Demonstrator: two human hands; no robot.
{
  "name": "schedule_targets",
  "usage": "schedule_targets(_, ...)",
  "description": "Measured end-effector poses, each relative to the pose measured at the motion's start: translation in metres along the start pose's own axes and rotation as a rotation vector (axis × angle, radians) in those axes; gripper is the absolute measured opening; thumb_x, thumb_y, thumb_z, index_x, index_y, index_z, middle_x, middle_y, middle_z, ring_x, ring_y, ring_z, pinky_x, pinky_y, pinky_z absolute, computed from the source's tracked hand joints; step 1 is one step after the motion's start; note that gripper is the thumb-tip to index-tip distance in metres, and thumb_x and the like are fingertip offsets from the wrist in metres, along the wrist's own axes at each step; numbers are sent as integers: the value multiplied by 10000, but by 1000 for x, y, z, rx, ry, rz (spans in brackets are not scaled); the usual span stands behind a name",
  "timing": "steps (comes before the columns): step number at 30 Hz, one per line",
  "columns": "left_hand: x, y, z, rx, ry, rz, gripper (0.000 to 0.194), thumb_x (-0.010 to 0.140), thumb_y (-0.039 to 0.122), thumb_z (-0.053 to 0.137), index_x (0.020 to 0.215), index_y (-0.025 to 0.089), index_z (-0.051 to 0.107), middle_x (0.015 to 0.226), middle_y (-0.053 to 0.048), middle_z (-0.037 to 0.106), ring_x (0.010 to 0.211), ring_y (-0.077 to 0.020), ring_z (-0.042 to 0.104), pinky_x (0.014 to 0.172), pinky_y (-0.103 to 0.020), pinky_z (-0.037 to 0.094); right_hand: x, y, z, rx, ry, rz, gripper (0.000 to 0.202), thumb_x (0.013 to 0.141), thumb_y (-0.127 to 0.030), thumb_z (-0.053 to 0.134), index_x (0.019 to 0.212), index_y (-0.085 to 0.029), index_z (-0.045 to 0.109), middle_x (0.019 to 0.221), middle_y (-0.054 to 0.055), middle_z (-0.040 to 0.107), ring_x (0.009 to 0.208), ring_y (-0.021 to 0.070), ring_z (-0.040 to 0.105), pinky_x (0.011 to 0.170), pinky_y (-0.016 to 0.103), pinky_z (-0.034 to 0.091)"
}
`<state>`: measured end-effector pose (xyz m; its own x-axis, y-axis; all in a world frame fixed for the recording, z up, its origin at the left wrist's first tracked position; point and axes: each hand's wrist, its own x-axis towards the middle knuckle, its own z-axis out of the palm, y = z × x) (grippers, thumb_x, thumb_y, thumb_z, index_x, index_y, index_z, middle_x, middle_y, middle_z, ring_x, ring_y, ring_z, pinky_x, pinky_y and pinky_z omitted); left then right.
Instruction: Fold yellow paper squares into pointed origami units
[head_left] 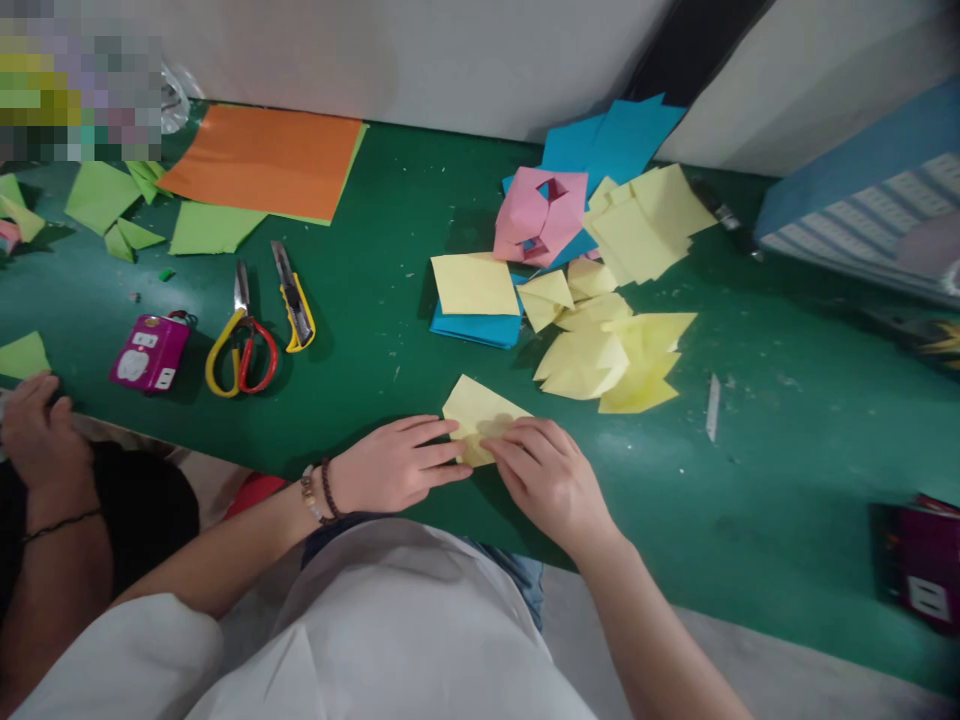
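Note:
A pale yellow paper with folded edges lies on the green table near its front edge. The fingers of my left hand rest spread on its left part. My right hand has its fingers closed on the paper's lower right edge. Beyond it, a yellow square sheet lies on a blue stack. Several folded yellow pieces are to the right of these, below a pink folded piece and blue sheets.
Scissors, a yellow cutter and a purple box are at the left, below orange paper. A person's hand is at far left. A blade lies right; another purple box stands at the right edge.

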<state>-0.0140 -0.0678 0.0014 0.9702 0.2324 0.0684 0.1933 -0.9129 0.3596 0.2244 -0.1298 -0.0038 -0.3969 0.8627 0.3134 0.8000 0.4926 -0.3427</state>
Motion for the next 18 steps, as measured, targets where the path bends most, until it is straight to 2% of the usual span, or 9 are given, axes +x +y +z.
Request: schedule_targets(18, 2, -1, -5, -4, -38, -12, 438, 867, 133, 507, 1290, 225, 567, 1413, -13, 522, 1338, -251, 401, 1092, -428, 366, 0, -3, 2, -18, 24, 32, 176, 878, -113, 543, 960, -174, 686, 898, 84, 677, 926, 223, 584, 810, 364, 518)
